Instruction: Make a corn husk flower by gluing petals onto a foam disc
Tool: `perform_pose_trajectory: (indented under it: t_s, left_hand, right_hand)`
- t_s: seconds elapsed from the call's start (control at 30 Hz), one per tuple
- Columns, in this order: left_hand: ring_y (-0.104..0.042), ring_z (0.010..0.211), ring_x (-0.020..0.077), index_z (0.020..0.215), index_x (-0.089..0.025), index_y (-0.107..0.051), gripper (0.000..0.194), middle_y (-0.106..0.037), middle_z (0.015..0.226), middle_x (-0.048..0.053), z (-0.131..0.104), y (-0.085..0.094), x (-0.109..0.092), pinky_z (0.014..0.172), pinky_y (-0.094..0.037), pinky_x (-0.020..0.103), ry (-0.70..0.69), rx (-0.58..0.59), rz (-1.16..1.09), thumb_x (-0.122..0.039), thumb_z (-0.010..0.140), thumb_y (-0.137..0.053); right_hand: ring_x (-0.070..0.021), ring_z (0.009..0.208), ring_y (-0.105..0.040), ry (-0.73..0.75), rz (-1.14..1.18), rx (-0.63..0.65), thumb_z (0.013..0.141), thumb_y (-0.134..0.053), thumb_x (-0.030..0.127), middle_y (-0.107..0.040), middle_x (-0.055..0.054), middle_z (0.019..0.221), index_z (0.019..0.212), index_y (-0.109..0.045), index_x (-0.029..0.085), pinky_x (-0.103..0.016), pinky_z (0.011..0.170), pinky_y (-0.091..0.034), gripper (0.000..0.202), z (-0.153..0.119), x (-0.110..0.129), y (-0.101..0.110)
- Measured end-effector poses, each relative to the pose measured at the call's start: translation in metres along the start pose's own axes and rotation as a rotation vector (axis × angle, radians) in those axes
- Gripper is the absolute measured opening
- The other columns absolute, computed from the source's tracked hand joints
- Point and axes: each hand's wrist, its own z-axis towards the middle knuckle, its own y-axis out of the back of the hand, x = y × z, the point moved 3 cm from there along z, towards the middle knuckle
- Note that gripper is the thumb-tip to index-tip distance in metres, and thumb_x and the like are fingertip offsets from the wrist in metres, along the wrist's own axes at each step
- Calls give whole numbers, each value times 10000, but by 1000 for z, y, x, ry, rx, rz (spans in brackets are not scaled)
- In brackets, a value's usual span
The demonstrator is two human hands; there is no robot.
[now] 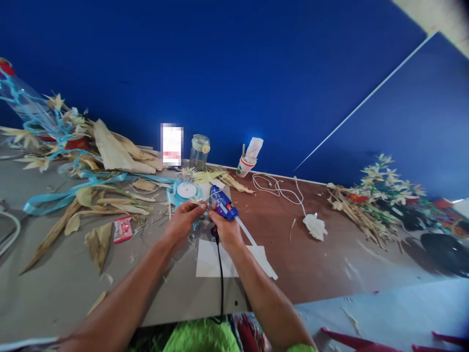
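My right hand point(226, 226) is wrapped round a blue glue gun point(222, 200), whose nozzle points up and away from me. A white glue stick point(246, 231) sticks out of its back, and a black cord point(221, 274) hangs down to the table edge. Close by on the left, my left hand point(186, 217) pinches something small and pale near the nozzle; its kind cannot be made out. Just beyond my hands lies a roll of light blue ribbon point(186, 189). White paper point(208, 259) rests under my right wrist.
Dried corn husks point(120, 151) and loose blue ribbon point(66, 195) cover the left side. A glass jar point(200, 151) and a paper cup point(245, 166) stand by the blue wall. A white cable point(282, 190), crumpled tissue point(315, 226) and husk flowers point(384, 181) lie to the right.
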Motion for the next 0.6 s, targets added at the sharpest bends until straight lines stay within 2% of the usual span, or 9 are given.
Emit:
perform_pose_trajectory:
  t_s: [0.17, 0.3, 0.6]
  left_hand:
    - [-570, 596, 123, 707, -157, -666, 281, -645, 644, 12, -3, -3, -7, 573, -450, 235, -19, 18, -13, -352, 544, -785]
    - [-543, 546, 125, 708, -160, -642, 304, -617, 606, 4, -2, -4, -3, 517, -435, 240, -18, 8, -9, -371, 537, -779]
    - [-454, 486, 96, 711, -175, -600, 201, -533, 566, -37, 2, 0, -4, 436, -342, 204, -142, -9, 254, -353, 655, -676]
  right_hand:
    - [-122, 559, -511, -1, 1, -15, 606, -671, 307, -570, 28, 605, 710, -623, 181, -226, 508, -395, 171, 2, -4, 1]
    - [-113, 542, -492, -32, 13, -9, 585, -680, 289, -562, 28, 592, 695, -627, 180, -219, 486, -383, 163, 3, -3, 0]
    - [-113, 538, -505, -39, 49, 13, 558, -682, 252, -576, 28, 576, 650, -623, 167, -245, 550, -415, 139, 5, -1, -1]
